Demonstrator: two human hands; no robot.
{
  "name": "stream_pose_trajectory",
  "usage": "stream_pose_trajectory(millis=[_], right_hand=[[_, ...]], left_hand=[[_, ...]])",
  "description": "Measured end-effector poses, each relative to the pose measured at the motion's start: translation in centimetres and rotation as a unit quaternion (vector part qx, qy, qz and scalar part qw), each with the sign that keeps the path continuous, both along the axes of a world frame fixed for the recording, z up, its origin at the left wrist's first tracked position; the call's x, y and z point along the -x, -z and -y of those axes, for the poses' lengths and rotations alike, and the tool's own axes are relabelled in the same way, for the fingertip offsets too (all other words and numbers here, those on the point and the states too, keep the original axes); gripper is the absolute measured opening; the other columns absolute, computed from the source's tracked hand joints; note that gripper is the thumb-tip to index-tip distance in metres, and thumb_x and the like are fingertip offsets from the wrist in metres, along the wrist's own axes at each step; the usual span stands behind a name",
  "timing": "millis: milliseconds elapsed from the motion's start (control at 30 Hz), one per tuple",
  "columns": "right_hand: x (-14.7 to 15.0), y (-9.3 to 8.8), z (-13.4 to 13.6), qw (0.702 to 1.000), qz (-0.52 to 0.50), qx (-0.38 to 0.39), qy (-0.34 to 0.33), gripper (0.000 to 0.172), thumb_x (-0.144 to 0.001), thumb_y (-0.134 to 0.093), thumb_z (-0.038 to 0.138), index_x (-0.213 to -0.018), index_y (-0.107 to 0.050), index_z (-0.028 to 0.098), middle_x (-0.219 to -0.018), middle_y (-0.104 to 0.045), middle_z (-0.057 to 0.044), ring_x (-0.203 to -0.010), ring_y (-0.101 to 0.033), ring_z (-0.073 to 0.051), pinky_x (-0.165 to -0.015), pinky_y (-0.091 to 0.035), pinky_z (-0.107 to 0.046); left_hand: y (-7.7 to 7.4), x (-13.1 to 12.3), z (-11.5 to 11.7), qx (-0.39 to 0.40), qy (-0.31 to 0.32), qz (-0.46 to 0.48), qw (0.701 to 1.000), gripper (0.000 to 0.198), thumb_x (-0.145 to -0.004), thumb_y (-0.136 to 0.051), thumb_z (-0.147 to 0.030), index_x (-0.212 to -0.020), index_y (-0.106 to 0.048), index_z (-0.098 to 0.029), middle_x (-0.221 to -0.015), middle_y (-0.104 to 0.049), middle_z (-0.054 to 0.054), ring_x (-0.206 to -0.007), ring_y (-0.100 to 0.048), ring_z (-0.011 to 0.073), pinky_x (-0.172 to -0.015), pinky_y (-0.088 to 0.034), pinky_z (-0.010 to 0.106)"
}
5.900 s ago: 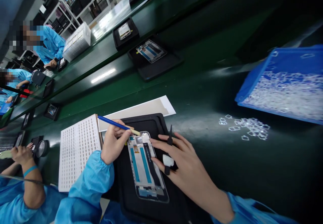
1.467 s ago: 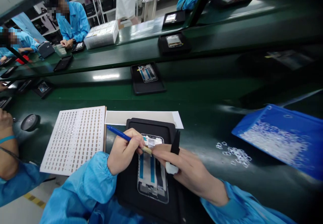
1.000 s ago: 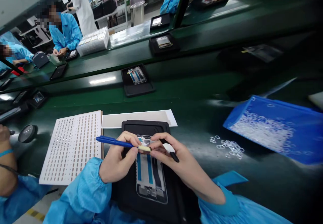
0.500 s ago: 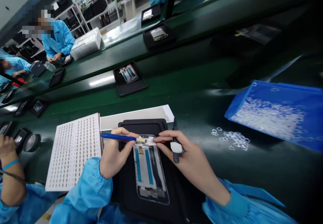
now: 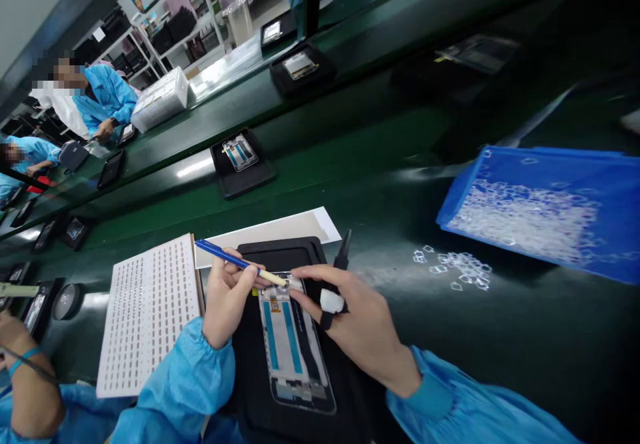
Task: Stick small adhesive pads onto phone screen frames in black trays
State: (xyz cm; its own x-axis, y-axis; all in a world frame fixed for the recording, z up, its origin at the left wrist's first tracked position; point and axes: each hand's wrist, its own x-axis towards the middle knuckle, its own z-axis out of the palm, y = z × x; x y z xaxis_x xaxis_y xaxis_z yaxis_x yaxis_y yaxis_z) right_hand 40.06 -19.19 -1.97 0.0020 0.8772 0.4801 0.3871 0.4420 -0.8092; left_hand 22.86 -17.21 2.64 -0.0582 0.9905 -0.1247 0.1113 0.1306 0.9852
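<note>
Green surface (image 5: 400,184) leaves open room on the right, up to the blue bin (image 5: 540,164) and the loose clear pieces (image 5: 453,267) before it. On the left a white perforated sheet (image 5: 150,311) lies just beside the black tray (image 5: 280,254), so that side is tight. The phone frame (image 5: 295,351) lies in the tray and the work looks partway, only its top edge attended. There the left hand (image 5: 225,301), clamped on a blue-handled stick (image 5: 225,256), meets the right hand (image 5: 363,327), forefinger pressing, black tool (image 5: 344,251) gripped between its fingers.
</note>
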Motion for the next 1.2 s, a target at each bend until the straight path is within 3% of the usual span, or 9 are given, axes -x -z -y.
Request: stream_pose_trajectory(millis=[333,500,633,833,1033,1200], right_hand=[[0.8,-0.4,0.4,0.998,0.032,-0.053,-0.009,0.009,-0.096,-0.055,0.023,-0.104,-0.058,0.024,-0.090,-0.071,-0.001,-0.076,-0.070,-0.019,-0.066,-0.057,-0.031],[0.3,0.3,0.1,0.990,0.083,-0.108,-0.042,0.023,-0.094,-0.051,0.012,-0.113,-0.055,0.025,-0.094,-0.071,-0.003,-0.076,-0.069,-0.020,-0.065,-0.056,-0.032],[-0.6,0.3,-0.3,0.976,0.110,-0.165,-0.086,0.036,-0.091,-0.042,0.002,-0.116,-0.053,0.024,-0.099,-0.070,-0.005,-0.088,-0.068,-0.021,-0.074,-0.056,-0.033],[-0.4,0.1,-0.3,0.988,0.080,-0.110,-0.076,0.018,-0.098,-0.051,0.021,-0.115,-0.053,0.024,-0.096,-0.070,-0.004,-0.077,-0.068,-0.019,-0.065,-0.056,-0.030],[-0.3,-0.6,0.0,0.984,0.069,-0.125,-0.108,0.015,-0.099,-0.050,0.019,-0.112,-0.054,0.026,-0.094,-0.070,-0.001,-0.080,-0.068,-0.018,-0.066,-0.054,-0.028],[-1.0,-0.2,-0.1,0.997,0.056,-0.051,-0.002,0.011,-0.096,-0.056,0.028,-0.107,-0.056,0.025,-0.095,-0.069,-0.003,-0.085,-0.066,-0.021,-0.072,-0.054,-0.033]], left_hand=[[0.0,-0.2,1.6,-0.047,-0.019,-0.029,0.998,0.035,-0.082,-0.069,-0.035,-0.097,-0.039,-0.022,-0.085,-0.073,0.003,-0.073,-0.074,0.0172,-0.071,-0.059,0.027],[-0.3,-0.1,1.8,-0.050,-0.002,-0.041,0.998,0.030,-0.083,-0.067,-0.030,-0.095,-0.041,-0.021,-0.086,-0.073,0.004,-0.076,-0.074,0.0187,-0.072,-0.059,0.028],[-0.4,-0.1,1.6,-0.052,0.002,-0.026,0.998,0.031,-0.081,-0.068,-0.032,-0.094,-0.042,-0.021,-0.084,-0.073,0.003,-0.075,-0.074,0.0185,-0.071,-0.060,0.028],[-0.4,0.0,1.7,-0.041,-0.006,-0.006,0.999,0.033,-0.081,-0.070,-0.033,-0.095,-0.042,-0.020,-0.081,-0.072,0.001,-0.073,-0.074,0.0177,-0.070,-0.060,0.026],[0.0,0.6,1.8,-0.046,0.023,-0.020,0.999,0.026,-0.085,-0.064,-0.024,-0.097,-0.042,-0.021,-0.088,-0.074,0.003,-0.080,-0.074,0.0161,-0.074,-0.059,0.026],[0.2,1.1,1.4,-0.101,0.084,-0.126,0.983,0.019,-0.089,-0.058,-0.016,-0.102,-0.045,-0.022,-0.100,-0.073,0.003,-0.093,-0.071,0.0150,-0.084,-0.056,0.027]])
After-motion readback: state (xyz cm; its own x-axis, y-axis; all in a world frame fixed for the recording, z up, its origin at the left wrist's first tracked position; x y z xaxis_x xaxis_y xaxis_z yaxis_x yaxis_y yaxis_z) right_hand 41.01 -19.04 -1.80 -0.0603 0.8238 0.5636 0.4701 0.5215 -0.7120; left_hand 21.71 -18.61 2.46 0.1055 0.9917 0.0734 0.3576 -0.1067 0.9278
